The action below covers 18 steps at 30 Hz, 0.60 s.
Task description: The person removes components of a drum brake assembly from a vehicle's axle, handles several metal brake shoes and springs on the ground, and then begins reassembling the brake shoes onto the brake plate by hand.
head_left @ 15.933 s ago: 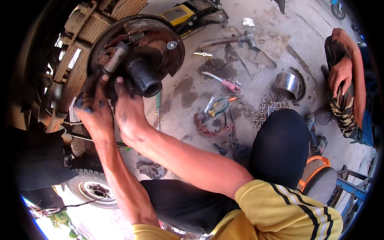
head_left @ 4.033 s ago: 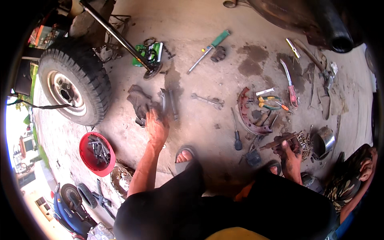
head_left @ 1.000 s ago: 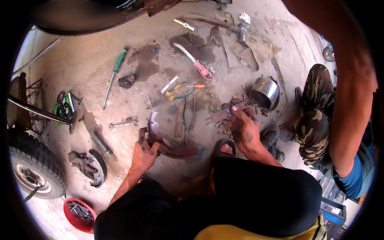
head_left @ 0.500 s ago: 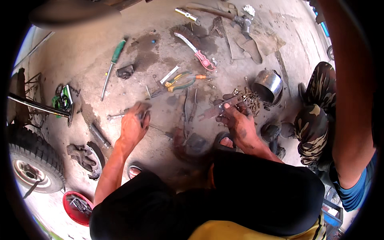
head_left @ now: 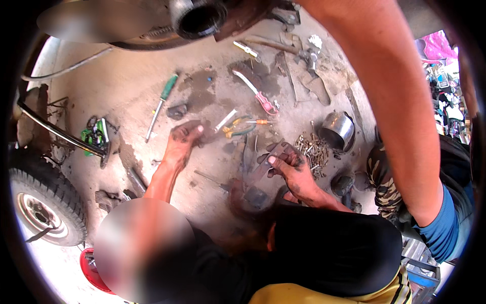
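Observation:
My right hand [head_left: 291,167] is closed on a flat, narrow brownish metal plate [head_left: 263,168], the thumb pressed on its face. Just beyond that hand lies a heap of bolts [head_left: 313,152]. My left hand [head_left: 185,134] is over the floor, left of an open-end wrench [head_left: 226,120] and pliers [head_left: 237,130] with yellow-green handles. Its fingers look bent and are smeared, so I cannot tell whether they hold anything. An orange-handled screwdriver [head_left: 260,121] lies beside the pliers. Between my hands and my legs there is a dark blocky part [head_left: 254,197].
A metal pot [head_left: 338,130] stands by the bolts. Farther off lie a green-handled screwdriver [head_left: 164,99], a pink-handled saw [head_left: 264,101] and a hammer [head_left: 310,58]. Another person's arm [head_left: 400,101] reaches across on the right. A wheel [head_left: 45,213] and a red bucket [head_left: 91,271] are at left.
My left hand has moved away from me and slightly right, toward the wrench. My right hand still holds the plate, now tilted more steeply. The other person's arm has swung inward, and the view has shifted.

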Tool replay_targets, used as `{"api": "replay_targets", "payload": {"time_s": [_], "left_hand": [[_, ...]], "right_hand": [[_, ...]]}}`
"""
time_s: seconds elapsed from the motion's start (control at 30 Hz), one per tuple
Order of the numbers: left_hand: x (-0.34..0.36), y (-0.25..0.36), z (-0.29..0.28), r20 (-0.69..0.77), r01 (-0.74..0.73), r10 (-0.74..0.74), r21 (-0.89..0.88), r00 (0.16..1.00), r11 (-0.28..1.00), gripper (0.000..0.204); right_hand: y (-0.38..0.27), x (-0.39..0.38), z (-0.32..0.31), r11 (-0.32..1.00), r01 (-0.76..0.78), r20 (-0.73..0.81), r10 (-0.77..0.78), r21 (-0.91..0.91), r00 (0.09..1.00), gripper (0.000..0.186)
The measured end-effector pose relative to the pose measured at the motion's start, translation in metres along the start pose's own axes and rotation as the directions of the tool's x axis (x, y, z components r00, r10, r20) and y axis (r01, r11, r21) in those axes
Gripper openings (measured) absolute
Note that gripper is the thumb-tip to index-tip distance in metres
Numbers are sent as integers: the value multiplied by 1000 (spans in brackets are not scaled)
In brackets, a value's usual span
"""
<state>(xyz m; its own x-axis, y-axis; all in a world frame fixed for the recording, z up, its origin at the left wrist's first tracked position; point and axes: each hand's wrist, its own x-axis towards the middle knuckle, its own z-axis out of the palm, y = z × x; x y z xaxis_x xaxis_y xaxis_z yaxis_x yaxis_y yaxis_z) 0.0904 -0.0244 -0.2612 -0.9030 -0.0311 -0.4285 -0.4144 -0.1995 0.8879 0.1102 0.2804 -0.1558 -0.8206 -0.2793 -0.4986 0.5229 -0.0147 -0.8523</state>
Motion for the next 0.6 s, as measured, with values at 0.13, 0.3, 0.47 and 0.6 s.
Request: {"api": "replay_targets", "payload": {"time_s": [0.13, 0.3, 0.47, 0.6], "left_hand": [[-32, 43, 9, 136, 64, -29, -260, 990, 963, 36], [-54, 53, 7, 110, 29, 4, -292, 994, 956, 40], [-63, 22, 9, 145, 123, -84, -289, 986, 949, 32], [-84, -6, 33, 237, 175, -153, -74, 959, 982, 33]], "right_hand": [[-7, 7, 14, 997, 63, 78, -59, -46, 995, 22], [-9, 9, 29, 986, 60, 132, -39, -158, 990, 26], [-4, 7, 34, 991, 60, 117, -47, -116, 992, 30], [31, 23, 20, 990, 59, 216, -31, -127, 976, 35]]}}
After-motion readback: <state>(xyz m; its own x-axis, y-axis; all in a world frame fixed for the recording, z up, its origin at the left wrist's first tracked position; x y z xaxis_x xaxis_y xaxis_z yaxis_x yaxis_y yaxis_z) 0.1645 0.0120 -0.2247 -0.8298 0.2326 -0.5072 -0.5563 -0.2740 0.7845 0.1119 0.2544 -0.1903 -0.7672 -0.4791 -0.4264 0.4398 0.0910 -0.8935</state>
